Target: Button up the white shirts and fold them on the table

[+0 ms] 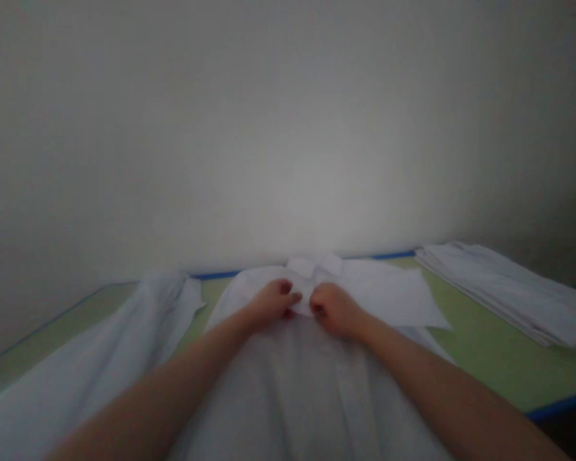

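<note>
A white collared garment (312, 378) lies front up before me, its collar (314, 264) toward the wall and its lower part running down to me. Just below the collar, my left hand (273, 301) holds the front of the cloth, fingers bent and partly closed at its edge. Close beside it, my right hand (335, 310) is curled in a pinch on the same front part. The fingertips are blurred, and any button between them cannot be made out. One short wide sleeve (403, 298) spreads out to the right.
Another white cloth garment (96, 352) lies loosely crumpled on the left. A stack of folded white garments (513, 291) rests at the right. The green tabletop (484, 365) has a blue edge (561, 404) and meets a plain pale wall (288, 128) at the back.
</note>
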`<control>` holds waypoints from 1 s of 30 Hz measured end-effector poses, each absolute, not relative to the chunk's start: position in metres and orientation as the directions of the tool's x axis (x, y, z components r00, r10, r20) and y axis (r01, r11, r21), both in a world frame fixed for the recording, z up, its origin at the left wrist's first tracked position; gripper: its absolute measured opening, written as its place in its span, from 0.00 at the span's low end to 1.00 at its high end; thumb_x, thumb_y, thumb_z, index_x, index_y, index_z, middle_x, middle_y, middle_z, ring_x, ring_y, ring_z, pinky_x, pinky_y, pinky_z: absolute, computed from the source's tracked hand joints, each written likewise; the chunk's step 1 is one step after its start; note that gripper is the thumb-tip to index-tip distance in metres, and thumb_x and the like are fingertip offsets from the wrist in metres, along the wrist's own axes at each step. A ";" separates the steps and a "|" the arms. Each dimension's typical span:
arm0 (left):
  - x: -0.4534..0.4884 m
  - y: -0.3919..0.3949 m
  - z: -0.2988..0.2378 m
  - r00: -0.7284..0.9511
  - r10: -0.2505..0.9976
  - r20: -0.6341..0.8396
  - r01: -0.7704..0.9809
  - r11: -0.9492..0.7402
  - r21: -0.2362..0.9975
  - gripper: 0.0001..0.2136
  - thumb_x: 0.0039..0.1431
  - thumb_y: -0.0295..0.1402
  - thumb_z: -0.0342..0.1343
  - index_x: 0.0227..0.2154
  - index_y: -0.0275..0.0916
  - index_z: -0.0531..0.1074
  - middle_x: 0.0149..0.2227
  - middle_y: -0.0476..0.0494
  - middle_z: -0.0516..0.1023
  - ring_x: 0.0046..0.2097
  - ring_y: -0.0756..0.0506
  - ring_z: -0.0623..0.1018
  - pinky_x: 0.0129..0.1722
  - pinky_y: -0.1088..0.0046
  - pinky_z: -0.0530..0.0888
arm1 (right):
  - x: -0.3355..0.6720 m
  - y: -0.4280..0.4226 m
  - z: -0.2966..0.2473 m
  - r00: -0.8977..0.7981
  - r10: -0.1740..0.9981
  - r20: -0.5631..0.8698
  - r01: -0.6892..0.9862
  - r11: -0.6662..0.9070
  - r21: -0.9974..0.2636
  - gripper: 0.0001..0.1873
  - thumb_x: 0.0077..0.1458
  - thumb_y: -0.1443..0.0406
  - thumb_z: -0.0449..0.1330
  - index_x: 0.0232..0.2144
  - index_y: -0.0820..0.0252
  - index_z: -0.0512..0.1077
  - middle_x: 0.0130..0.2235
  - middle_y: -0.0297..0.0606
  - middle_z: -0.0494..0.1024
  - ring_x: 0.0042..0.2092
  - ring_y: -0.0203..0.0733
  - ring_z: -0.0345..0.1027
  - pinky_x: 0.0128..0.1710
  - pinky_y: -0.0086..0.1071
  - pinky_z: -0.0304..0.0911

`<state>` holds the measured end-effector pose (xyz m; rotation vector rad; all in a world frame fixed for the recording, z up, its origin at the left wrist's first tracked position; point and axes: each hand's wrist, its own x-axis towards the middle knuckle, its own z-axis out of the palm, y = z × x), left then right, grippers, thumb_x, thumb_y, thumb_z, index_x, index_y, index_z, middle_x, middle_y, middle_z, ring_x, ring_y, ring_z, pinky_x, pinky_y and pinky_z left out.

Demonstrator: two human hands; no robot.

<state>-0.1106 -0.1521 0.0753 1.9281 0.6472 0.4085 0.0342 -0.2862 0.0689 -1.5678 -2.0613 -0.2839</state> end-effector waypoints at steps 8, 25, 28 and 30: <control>-0.126 -0.134 0.090 0.875 0.482 -0.051 0.190 -0.245 0.951 0.17 0.40 0.30 0.61 0.35 0.37 0.65 0.32 0.46 0.74 0.31 0.48 0.76 0.30 0.72 0.73 | 0.036 -0.287 0.068 -0.221 0.867 0.448 0.949 0.297 -0.108 0.06 0.38 0.75 0.54 0.21 0.61 0.66 0.26 0.34 0.68 0.31 0.36 0.59 0.30 0.27 0.50; -0.122 -0.157 0.097 0.913 0.401 0.070 0.164 -0.520 0.838 0.09 0.46 0.33 0.57 0.31 0.36 0.69 0.23 0.48 0.74 0.23 0.50 0.73 0.20 0.78 0.67 | 0.022 -0.291 0.078 -0.046 0.776 0.630 0.954 0.221 -0.203 0.16 0.46 0.54 0.62 0.29 0.60 0.67 0.29 0.35 0.69 0.32 0.37 0.58 0.32 0.29 0.48; -0.120 -0.161 0.099 0.922 0.384 0.046 0.159 -0.483 0.861 0.11 0.48 0.37 0.57 0.33 0.35 0.69 0.22 0.48 0.74 0.23 0.51 0.73 0.20 0.79 0.67 | 0.021 -0.291 0.077 -0.049 0.761 0.647 0.956 0.223 -0.191 0.11 0.52 0.58 0.58 0.26 0.61 0.67 0.26 0.34 0.69 0.32 0.37 0.59 0.34 0.30 0.48; -0.120 -0.163 0.100 0.916 0.400 0.009 0.186 -0.446 0.876 0.13 0.49 0.39 0.57 0.33 0.35 0.70 0.22 0.47 0.74 0.23 0.50 0.74 0.20 0.78 0.68 | 0.023 -0.291 0.077 -0.051 0.754 0.655 0.955 0.229 -0.189 0.11 0.53 0.60 0.58 0.25 0.61 0.68 0.26 0.35 0.69 0.32 0.37 0.59 0.34 0.31 0.48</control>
